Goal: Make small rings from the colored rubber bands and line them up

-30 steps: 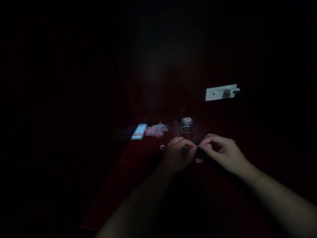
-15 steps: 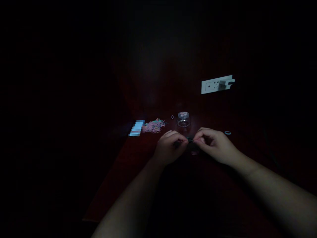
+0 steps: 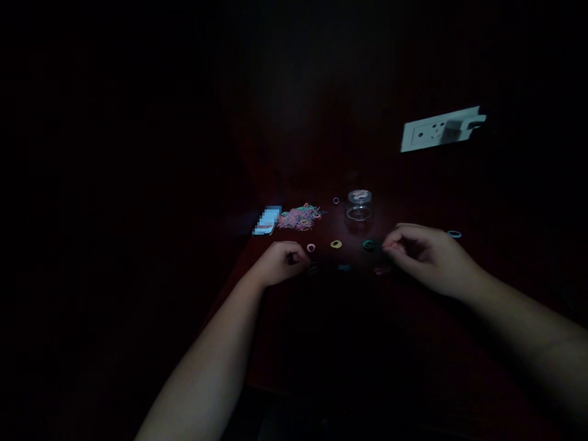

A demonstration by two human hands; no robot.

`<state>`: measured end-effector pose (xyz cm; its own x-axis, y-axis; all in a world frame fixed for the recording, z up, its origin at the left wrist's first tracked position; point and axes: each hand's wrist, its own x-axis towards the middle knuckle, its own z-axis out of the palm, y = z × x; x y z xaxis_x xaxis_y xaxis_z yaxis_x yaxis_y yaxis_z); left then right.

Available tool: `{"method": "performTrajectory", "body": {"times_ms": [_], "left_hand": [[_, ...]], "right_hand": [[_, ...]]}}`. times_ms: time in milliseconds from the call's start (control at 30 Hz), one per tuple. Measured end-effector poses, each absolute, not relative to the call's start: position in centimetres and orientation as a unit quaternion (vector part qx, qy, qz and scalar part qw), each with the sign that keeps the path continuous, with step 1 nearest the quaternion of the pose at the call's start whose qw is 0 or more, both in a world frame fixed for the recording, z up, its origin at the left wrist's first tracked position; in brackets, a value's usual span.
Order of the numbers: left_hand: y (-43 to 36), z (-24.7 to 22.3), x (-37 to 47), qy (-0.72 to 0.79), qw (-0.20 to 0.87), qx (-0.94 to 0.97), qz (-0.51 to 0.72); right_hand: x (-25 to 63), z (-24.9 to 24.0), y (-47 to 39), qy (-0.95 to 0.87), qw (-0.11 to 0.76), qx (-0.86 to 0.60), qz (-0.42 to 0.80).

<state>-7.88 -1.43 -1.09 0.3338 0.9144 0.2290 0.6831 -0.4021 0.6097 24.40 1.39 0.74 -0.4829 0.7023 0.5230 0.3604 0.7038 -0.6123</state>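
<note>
My left hand is closed, its fingertips pressed together beside a small dark group of bands; whether it holds one is too dark to see. Farther right, my right hand makes a pinch, and what lies between the fingertips, if anything, cannot be made out. Between the hands lie small groups of rubber bands: pink, yellow, green, blue and a reddish one. Behind them is a tangled heap of multicoloured rubber bands.
A clear lidded jar stands behind the green bands. A lit phone lies left of the heap. One pale ring and a blue ring lie apart. A wall socket holds a plug. The dark red table is dimly lit.
My hands were together with a thin dark strand between their fingertips; now they are wide apart, left and right. The groups of bands between them show. The view has shifted.
</note>
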Motion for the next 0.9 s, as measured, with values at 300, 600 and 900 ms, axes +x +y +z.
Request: {"method": "performTrajectory", "body": {"times_ms": [300,600,900], "left_hand": [[-1.1,-0.8,-8.5,0.529,0.238,0.792,0.192],[-1.9,0.0,-8.6,0.536,0.228,0.796,0.165],[-1.3,-0.7,-7.7,0.527,0.21,0.808,0.158]], "right_hand": [[24.7,0.8,1.3,-0.837,0.364,-0.342,0.223],[24.7,0.8,1.2,-0.829,0.376,-0.358,0.207],[24.7,0.8,1.4,-0.835,0.391,-0.331,0.203]]}}
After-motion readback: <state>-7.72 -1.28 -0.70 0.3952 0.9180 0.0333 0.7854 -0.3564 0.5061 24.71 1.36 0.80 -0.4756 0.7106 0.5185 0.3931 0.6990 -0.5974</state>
